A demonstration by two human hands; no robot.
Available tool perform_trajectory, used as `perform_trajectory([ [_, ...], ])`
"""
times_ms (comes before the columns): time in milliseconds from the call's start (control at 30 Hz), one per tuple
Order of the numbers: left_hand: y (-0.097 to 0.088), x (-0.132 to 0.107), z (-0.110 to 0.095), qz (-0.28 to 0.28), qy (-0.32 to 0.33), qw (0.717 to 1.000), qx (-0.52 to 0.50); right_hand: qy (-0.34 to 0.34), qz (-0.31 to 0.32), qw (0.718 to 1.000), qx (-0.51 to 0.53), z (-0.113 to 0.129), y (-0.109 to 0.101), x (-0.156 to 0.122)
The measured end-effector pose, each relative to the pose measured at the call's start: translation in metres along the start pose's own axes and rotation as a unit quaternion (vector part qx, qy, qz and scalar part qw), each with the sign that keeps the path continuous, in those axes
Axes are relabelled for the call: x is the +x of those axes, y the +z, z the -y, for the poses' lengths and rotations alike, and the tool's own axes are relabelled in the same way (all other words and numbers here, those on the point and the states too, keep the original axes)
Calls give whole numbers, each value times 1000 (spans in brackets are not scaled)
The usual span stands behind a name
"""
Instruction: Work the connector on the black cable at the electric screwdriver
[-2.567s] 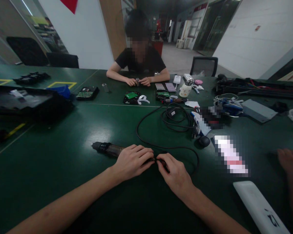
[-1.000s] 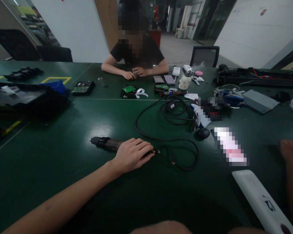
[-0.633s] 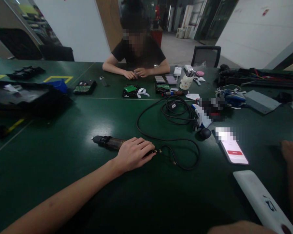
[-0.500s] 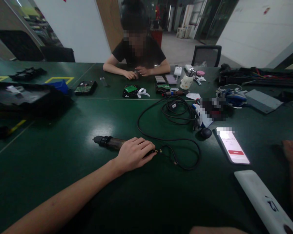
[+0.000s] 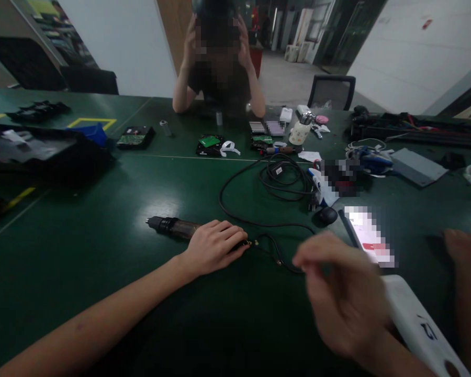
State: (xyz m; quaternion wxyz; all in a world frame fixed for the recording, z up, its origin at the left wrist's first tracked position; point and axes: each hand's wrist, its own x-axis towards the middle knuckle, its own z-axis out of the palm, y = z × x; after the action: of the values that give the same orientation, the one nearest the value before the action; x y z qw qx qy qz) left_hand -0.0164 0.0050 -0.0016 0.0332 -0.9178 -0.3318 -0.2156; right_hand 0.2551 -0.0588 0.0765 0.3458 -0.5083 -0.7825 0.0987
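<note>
A dark electric screwdriver [image 5: 176,227] lies on the green table [image 5: 133,188], its tip pointing left. My left hand [image 5: 216,243] is wrapped over its rear half and hides that part. Small brass-coloured bits show at the fingertips, beside the thin end of a black cable [image 5: 272,241]. At the right, my right hand [image 5: 343,293] is raised above the table, thumb and forefinger brought together in a pinch. It is blurred, and whatever the pinch may hold cannot be made out. Behind it, part of the cable and a white bar marked 12 [image 5: 419,319] are covered.
A lit phone [image 5: 369,235] and a black mouse [image 5: 326,215] lie at the right. Coiled cable, circuit-board units [image 5: 210,145] and a cream bottle [image 5: 300,129] stand farther back. Across the table sits a person [image 5: 220,78]. Another arm [image 5: 465,272] rests at the right edge.
My right hand has risen from the bottom edge into view with its fingers pinched. My left hand stays on the screwdriver. The person opposite has lifted both hands to the head, leaving a small cylinder standing.
</note>
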Motion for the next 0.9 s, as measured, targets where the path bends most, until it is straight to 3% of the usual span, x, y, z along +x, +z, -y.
perform_trajectory([
  [133, 0, 0, -1, -2, -4, 1000, 5, -16, 94, 995, -22, -15, 50, -5],
  [233, 0, 1, -1, 0, -6, 1000, 4, -32, 122, 991, -48, -30, 67, -9],
  [433, -1, 0, 0, -2, 6, 1000, 8, -61, 95, 992, -53, -23, 67, -8],
  [633, -1, -2, 1, 10, 9, 1000, 8, -105, 107, 988, -24, -23, 72, 3],
  [900, -1, 0, 0, 8, 9, 1000, 9, -79, 114, 989, 55, -33, 70, 8],
])
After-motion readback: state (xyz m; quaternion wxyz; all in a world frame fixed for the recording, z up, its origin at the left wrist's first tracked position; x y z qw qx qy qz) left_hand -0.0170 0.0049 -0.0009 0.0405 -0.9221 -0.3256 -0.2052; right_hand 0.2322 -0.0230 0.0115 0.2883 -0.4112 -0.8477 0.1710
